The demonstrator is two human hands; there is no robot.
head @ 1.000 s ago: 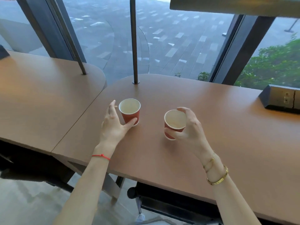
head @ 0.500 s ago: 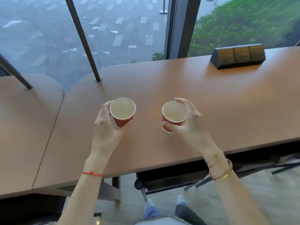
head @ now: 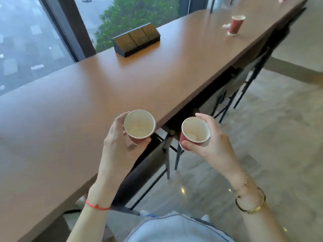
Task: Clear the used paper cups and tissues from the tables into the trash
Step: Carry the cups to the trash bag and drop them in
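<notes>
I am holding a paper cup in each hand. My left hand (head: 116, 145) is curling round the left cup (head: 139, 125), fingers behind its far side, and is carrying it just over the near edge of the table (head: 73, 105). My right hand (head: 212, 145) is pinching the right cup (head: 194, 132), thumb on its red wall and a fingertip on the far rim; this cup is hanging off the table, over the floor (head: 262, 137). Both cups are upright, mouths up, sitting side by side but apart, each showing a pale inside with a faint residue at the bottom.

Farther along the table a third cup (head: 236, 25) is standing upright near the right edge, well apart from my hands, with a small white tissue (head: 226, 26) lying just beside it. A black socket box (head: 136, 40) is sitting on the table near the window (head: 35, 41), through which paving and a green bush are showing. Black chair legs (head: 244, 88) are standing under the table on the glossy grey floor.

At the top right corner something red is being cut off by the frame, too small to make out. The far cup and tissue are blurred. My left fingers are mostly hidden behind the cup.
</notes>
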